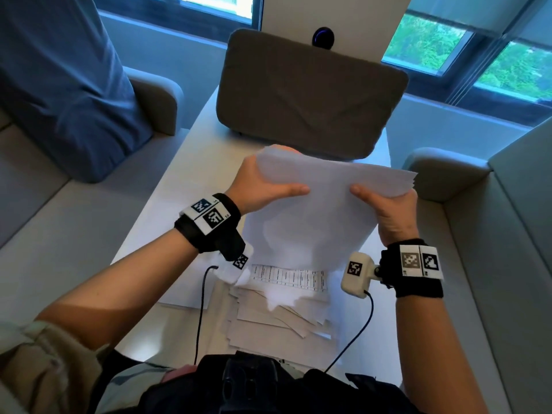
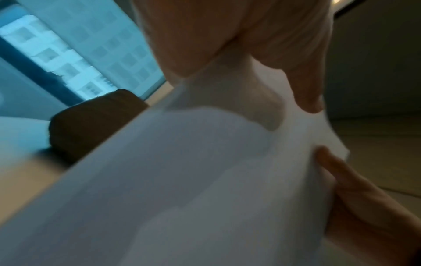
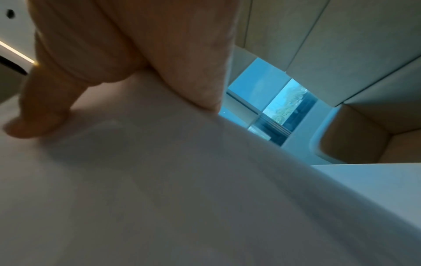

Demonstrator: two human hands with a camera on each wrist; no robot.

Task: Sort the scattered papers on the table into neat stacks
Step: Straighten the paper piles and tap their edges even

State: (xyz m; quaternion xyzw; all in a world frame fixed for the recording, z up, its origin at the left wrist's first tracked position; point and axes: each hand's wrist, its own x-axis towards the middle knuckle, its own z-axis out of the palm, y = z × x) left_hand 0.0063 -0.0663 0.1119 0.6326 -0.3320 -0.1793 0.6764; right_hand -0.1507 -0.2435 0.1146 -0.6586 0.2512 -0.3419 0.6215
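A bundle of white sheets (image 1: 322, 204) is held up over the table, tilted toward me. My left hand (image 1: 263, 186) grips its left edge, thumb lying across the front. My right hand (image 1: 385, 207) grips the right edge the same way. The sheet edges at the right corner are slightly fanned. In the left wrist view the bundle (image 2: 182, 180) fills the frame under my thumb (image 2: 305, 84), and the right hand (image 2: 355, 198) shows at its far edge. In the right wrist view the bundle (image 3: 182, 180) is blurred. Loose papers (image 1: 280, 312) lie overlapping on the table near me.
The white table (image 1: 185, 180) runs away from me between two grey sofas (image 1: 44, 234). A brown cushion (image 1: 307, 94) stands at its far end. A blue cushion (image 1: 62, 82) leans on the left sofa. Wrist camera cables hang over the near papers.
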